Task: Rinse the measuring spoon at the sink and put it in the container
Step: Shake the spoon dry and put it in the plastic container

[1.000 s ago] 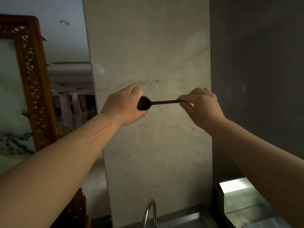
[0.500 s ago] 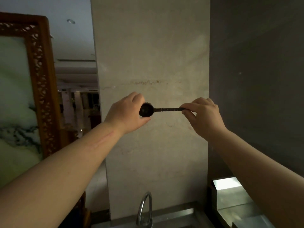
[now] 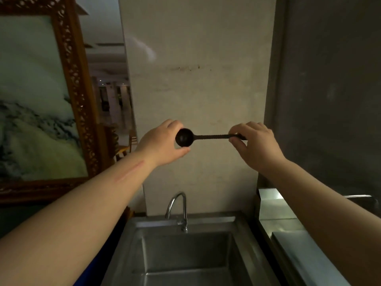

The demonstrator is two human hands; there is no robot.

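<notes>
Measuring spoon (image 3: 198,137) held level above the steel sink (image 3: 185,254), left hand (image 3: 162,144) cupping its bowl and right hand (image 3: 255,145) pinching the handle end, seemingly for inspection; faucet (image 3: 178,209) is dry, with no container visible.

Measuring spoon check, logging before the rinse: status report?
Left hand on bowl, right hand pinching handle. Measuring spoon held level, high above faucet and sink. No water visible. Nothing in the way.
</notes>
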